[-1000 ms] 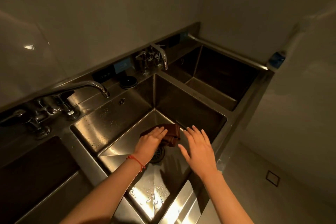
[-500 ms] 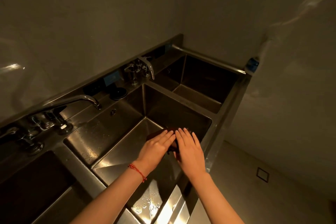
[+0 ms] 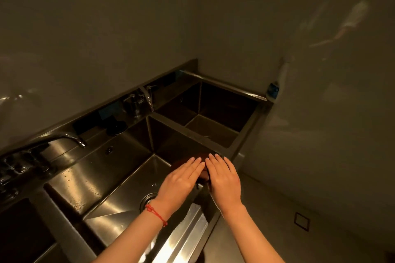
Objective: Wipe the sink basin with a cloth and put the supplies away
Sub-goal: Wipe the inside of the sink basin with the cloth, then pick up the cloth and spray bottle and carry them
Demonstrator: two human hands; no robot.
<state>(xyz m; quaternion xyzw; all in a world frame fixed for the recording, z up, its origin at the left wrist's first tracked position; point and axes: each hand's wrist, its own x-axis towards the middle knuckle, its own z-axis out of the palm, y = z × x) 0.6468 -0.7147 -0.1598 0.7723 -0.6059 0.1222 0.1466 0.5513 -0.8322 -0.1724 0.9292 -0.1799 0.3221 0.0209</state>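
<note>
The middle steel sink basin (image 3: 111,177) has a round drain (image 3: 147,200) in its floor. A dark brown cloth (image 3: 203,174) lies against the basin's right wall near the front corner, mostly hidden under my hands. My left hand (image 3: 181,179), with a red string at the wrist, lies flat on the cloth's left part. My right hand (image 3: 224,179) lies flat beside it on the right part, fingertips nearly touching the left's. Both hands press the cloth with fingers straight and together.
A curved faucet (image 3: 70,137) reaches over the middle basin's back left. A second faucet (image 3: 147,97) stands between the middle and right basin (image 3: 213,128). A black round stopper (image 3: 116,127) sits on the back ledge. A blue object (image 3: 273,89) sits at the far right corner.
My right hand, free beside the cloth before, came down onto it. Both hands slid the cloth off the drain area to the basin's right wall. The view tilted up.
</note>
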